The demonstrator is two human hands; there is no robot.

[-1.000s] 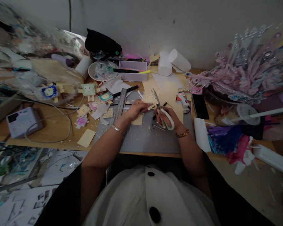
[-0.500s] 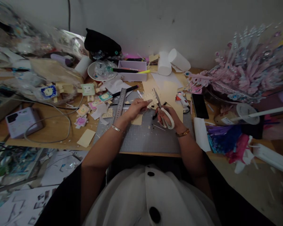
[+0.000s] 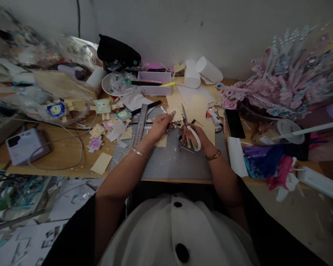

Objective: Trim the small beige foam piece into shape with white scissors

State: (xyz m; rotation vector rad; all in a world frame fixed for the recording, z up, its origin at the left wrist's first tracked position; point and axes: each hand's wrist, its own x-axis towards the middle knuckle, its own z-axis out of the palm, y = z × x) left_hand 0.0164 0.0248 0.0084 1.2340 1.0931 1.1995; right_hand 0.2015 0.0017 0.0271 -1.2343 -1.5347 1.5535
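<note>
Over the grey cutting mat [image 3: 166, 164], my left hand [image 3: 161, 125] pinches a cream-coloured cut-out piece with a bumpy, scalloped edge [image 3: 175, 112]. My right hand [image 3: 199, 136] is closed round the white handles of a pair of scissors [image 3: 194, 139]. The blades point up and away, right beside the cream piece; whether they touch it I cannot tell. A steel ruler [image 3: 140, 123] lies on the mat left of my left hand. Just under that hand rests a small cream card [image 3: 161, 140]. Small scraps are scattered about the mat.
Small painted figures [image 3: 95, 143] lie to the left, near a lilac boxy device [image 3: 27, 146] with a cable. Behind stands a lilac tray [image 3: 155, 88] with pens. To the right are a glue gun [image 3: 214, 116], a phone [image 3: 234, 123], a lidded cup [image 3: 287, 133] and pink crowns [image 3: 288, 83].
The cream piece has turned a little in my left hand, which has shifted slightly. The scissors have tilted and moved slightly left with my right hand. The whole view has shifted a little.
</note>
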